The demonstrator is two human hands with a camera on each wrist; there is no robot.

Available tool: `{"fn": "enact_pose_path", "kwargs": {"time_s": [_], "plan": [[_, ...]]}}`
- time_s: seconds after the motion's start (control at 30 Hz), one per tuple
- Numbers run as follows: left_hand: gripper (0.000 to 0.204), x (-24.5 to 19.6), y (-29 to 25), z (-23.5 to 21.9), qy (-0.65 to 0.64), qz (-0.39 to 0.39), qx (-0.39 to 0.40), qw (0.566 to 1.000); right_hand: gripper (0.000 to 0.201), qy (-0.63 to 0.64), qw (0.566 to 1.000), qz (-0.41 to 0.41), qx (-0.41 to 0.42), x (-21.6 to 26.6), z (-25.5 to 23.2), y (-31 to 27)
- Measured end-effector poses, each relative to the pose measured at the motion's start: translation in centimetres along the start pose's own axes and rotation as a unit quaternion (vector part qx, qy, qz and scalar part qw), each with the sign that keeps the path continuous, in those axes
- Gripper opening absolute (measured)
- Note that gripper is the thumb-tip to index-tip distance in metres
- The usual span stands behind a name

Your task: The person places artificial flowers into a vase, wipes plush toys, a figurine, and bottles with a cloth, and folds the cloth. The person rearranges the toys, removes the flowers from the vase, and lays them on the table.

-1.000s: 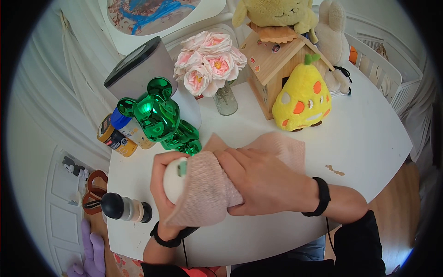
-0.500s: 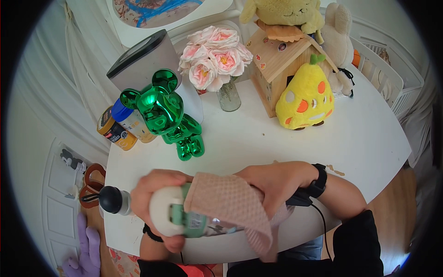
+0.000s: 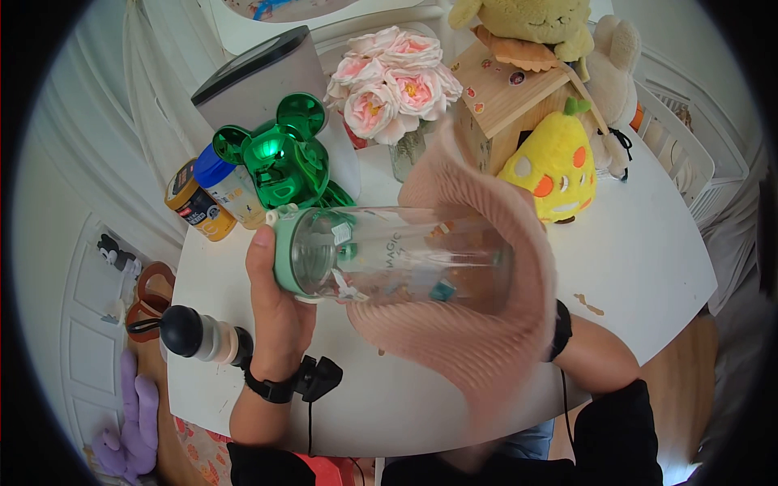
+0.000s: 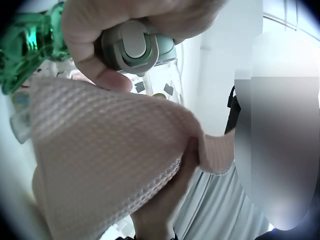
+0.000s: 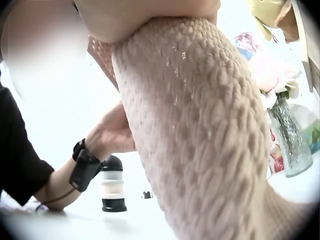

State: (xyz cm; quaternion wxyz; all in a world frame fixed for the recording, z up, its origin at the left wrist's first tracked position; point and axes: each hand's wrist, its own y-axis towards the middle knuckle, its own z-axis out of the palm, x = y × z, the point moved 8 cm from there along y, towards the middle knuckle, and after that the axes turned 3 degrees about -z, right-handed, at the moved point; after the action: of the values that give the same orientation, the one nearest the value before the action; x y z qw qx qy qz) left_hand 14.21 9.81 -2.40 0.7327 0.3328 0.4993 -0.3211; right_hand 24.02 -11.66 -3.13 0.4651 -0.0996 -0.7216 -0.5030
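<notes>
A clear bottle [image 3: 405, 255] with a green collar lies sideways above the table in the head view. My left hand [image 3: 279, 316] grips its lid end; in the left wrist view the left hand [image 4: 135, 30] has its fingers curled round the lid [image 4: 134, 45]. A pink textured cloth [image 3: 454, 340] wraps round the bottle's base end and hangs below it. My right hand is behind the cloth in the head view; in the right wrist view the right hand [image 5: 145, 17] holds the cloth [image 5: 195, 115] from above.
A shiny green bear figure [image 3: 288, 162], two canisters [image 3: 198, 202], a vase of pink flowers [image 3: 397, 89], a wooden house [image 3: 494, 97] and a yellow plush [image 3: 555, 170] stand at the back. A black-capped bottle [image 3: 207, 334] is at the left edge.
The bottle has come up and away from the body, its clear side now exposed. The cloth has shifted from over its middle to its base end and spread out. The view has tilted down slightly.
</notes>
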Motion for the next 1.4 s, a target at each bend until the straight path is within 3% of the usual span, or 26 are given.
{"fn": "enact_pose_path", "kwargs": {"time_s": [0.1, 0.13, 0.2, 0.27, 0.33, 0.37, 0.4, 0.43, 0.47, 0.5, 0.53, 0.6, 0.63, 0.67, 0.7, 0.77, 0.83, 0.87, 0.93, 0.97, 1.07, 1.1, 1.13, 1.2, 1.3, 1.4], "plan": [[0.073, 1.2, -1.2, 0.5, 0.003, -0.034, 0.010, 0.999, 0.067, -0.206, 0.961, -0.179, -0.039, 3.7, -1.4, 0.9], [0.073, 1.5, -1.5, 0.7, 0.002, -0.039, 0.011, 0.999, 0.067, -0.209, 0.962, -0.173, -0.039, 3.4, -1.9, 1.8], [0.071, 0.4, -2.2, 0.4, 0.002, 0.055, -0.013, 0.998, 0.055, -0.313, 0.895, -0.306, 0.088, 4.0, 0.2, 2.6], [0.077, 0.8, -1.7, -1.2, 0.014, 0.078, -0.008, 0.997, 0.047, -0.306, 0.904, -0.292, 0.061, 3.7, 0.0, 0.5], [0.087, -1.8, -1.8, -1.1, 0.131, 0.253, -0.018, 0.958, 0.033, -0.294, 0.915, -0.276, 0.010, 4.1, -0.5, -0.8], [0.098, -2.3, -2.4, -0.7, 0.169, 0.275, -0.043, 0.946, 0.035, -0.156, 0.985, -0.065, 0.022, 1.2, -1.5, 0.4], [0.098, -2.3, -2.6, -0.6, 0.167, 0.277, -0.040, 0.945, 0.035, -0.158, 0.985, -0.067, 0.020, 2.2, -1.4, 1.3], [0.102, -2.5, -3.4, -0.3, 0.200, 0.311, -0.023, 0.929, 0.035, 0.037, 0.997, 0.068, -0.002, 1.0, -1.5, 2.3], [0.106, -2.8, -3.8, 0.0, 0.234, 0.344, -0.008, 0.909, 0.036, 0.232, 0.952, 0.200, -0.022, -0.5, -1.1, 2.6], [0.112, -4.0, -4.2, 0.9, 0.314, 0.469, 0.062, 0.823, 0.037, 0.242, 0.917, 0.316, 0.039, -2.2, -1.0, 2.2], [0.112, -4.0, -4.5, 0.7, 0.313, 0.471, 0.062, 0.822, 0.037, 0.241, 0.918, 0.313, 0.039, -2.4, -1.1, 1.9], [0.105, -3.7, -4.2, 0.7, 0.253, 0.384, 0.086, 0.884, 0.040, 0.157, 0.969, 0.181, 0.066, -1.3, -1.2, 1.5], [0.109, -3.0, -3.5, 0.6, 0.106, 0.416, 0.125, 0.894, 0.043, 0.113, 0.984, 0.111, 0.079, -0.6, -0.9, 1.0], [0.104, 0.8, -1.4, -2.5, 0.045, 0.172, 0.068, 0.982, 0.047, 0.068, 0.993, 0.041, 0.091, 0.2, -0.6, 0.4], [0.101, 1.2, -1.5, -1.7, -0.005, 0.141, 0.033, 0.990, 0.051, 0.021, 0.994, -0.031, 0.102, 1.2, -0.2, -0.2], [0.098, 0.7, -2.0, 0.1, -0.056, 0.118, -0.001, 0.991, 0.057, -0.028, 0.987, -0.112, 0.113, 2.6, 0.4, -0.4], [0.094, 1.5, -2.7, 4.0, -0.272, -0.049, 0.197, 0.941, 0.055, -0.061, 0.989, -0.128, 0.052, 3.2, 0.3, 0.2], [0.094, 1.3, -2.9, 4.1, -0.270, -0.043, 0.197, 0.941, 0.054, -0.075, 0.988, -0.134, 0.021, 3.4, 0.2, 0.3], [0.097, 1.8, -3.6, 5.0, -0.390, -0.131, 0.222, 0.884, 0.063, -0.142, 0.969, -0.175, 0.101, 4.2, 1.5, -0.7], [0.099, 2.0, -3.7, 4.9, -0.375, -0.153, 0.191, 0.894, 0.063, -0.140, 0.968, -0.180, 0.103, 4.7, 2.0, -0.7], [0.100, 2.7, -3.5, 4.9, -0.422, -0.178, 0.235, 0.857, 0.078, -0.210, 0.953, -0.165, 0.140, 5.0, 4.4, -0.4], [0.097, 3.1, -3.5, 4.6, -0.257, -0.166, 0.192, 0.933, 0.082, -0.236, 0.947, -0.169, 0.141, 5.1, 5.0, -0.3], [0.097, 3.1, -3.7, 5.1, -0.256, -0.162, 0.194, 0.933, 0.085, -0.261, 0.939, -0.173, 0.140, 5.1, 5.4, -0.4], [0.104, 4.3, -4.1, 4.5, -0.047, -0.162, 0.142, 0.975, 0.094, -0.292, 0.927, -0.143, 0.186, 4.1, 5.9, -0.4], [0.098, 4.0, -4.3, 5.1, 0.039, -0.095, 0.262, 0.960, 0.110, -0.008, 0.984, 0.033, 0.174, 2.8, 5.3, 0.0], [0.083, 4.5, -4.5, 5.0, 0.039, -0.049, 0.310, 0.949, 0.114, 0.121, 0.985, 0.038, 0.119, 2.6, 4.1, -0.2]]}}
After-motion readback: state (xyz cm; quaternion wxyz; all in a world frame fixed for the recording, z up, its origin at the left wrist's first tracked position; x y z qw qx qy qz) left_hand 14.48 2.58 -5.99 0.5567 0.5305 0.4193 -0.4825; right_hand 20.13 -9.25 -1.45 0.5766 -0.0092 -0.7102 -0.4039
